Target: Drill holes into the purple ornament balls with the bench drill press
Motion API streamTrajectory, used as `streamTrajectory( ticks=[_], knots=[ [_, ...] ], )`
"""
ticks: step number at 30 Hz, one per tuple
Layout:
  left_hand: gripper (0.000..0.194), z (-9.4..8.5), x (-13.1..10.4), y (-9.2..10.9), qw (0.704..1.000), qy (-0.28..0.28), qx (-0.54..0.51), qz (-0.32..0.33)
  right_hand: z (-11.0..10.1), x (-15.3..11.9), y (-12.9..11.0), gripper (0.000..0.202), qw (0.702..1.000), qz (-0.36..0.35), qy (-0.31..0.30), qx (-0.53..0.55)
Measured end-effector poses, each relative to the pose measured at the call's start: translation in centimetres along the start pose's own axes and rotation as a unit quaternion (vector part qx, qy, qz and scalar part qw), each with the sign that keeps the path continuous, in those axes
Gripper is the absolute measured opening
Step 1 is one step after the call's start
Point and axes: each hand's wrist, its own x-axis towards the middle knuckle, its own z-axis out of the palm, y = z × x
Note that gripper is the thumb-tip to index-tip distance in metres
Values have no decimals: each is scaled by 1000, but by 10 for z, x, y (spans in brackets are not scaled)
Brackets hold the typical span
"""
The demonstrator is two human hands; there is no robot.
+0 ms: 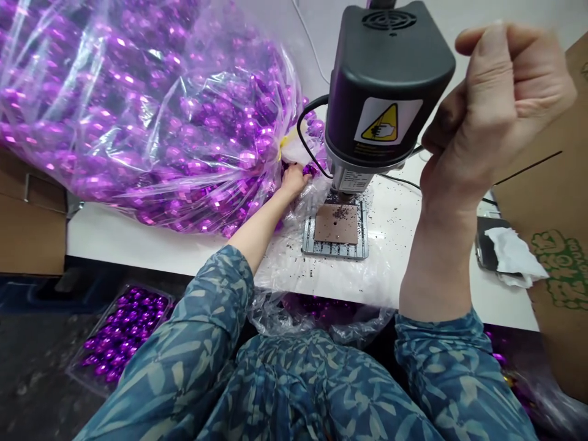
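Observation:
A big clear plastic bag [184, 122] full of shiny purple faceted balls lies on the table at the left. My left hand [294, 181] is at its gathered mouth, against some purple balls; its fingertips are partly hidden among them. Beside it stands a small black bench drill press [386, 79] with a yellow warning sticker. Its chuck hangs over a brown square board [336, 224] with a small hole, on a grooved metal base [362, 248]. To the right of the motor housing, my right hand [500, 98] is raised with curled fingers; whatever they close on is hidden.
Dark shavings dot the white table [390, 257] around the base. Below the table edge, a clear bag [367, 324] with purple contents hangs at my lap. A tray of purple balls [124, 331] stands low left. A phone [486, 245] under tissue and a cardboard box [560, 214] are at right.

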Motion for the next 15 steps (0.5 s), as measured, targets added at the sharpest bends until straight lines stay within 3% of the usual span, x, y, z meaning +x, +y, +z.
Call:
streamTrajectory(
  ticks=[2, 4, 7, 10, 12, 15],
  knots=[
    [28, -9, -14, -1, 999, -20, -17, -28, -1, -1, 0, 28, 1000, -3, 3, -3],
    [30, -24, -37, -3, 991, -41, -123, -11, -2, -1, 0, 27, 1000, -9, 3, -14],
    [30, -51, -77, -6, 946, -66, -318, 10, -3, 1, 1, 26, 999, -23, -3, -36],
    [40, -68, -116, -3, 908, -101, -407, -3, -4, 2, 2, 28, 998, -32, 2, -50],
    [45, -70, -136, 1, 891, -135, -433, -12, -5, 3, 5, 29, 997, -25, 9, -71],
    [49, -57, -153, 4, 878, -173, -446, -28, -6, 5, 13, 25, 993, -33, 9, -112]
  ],
)
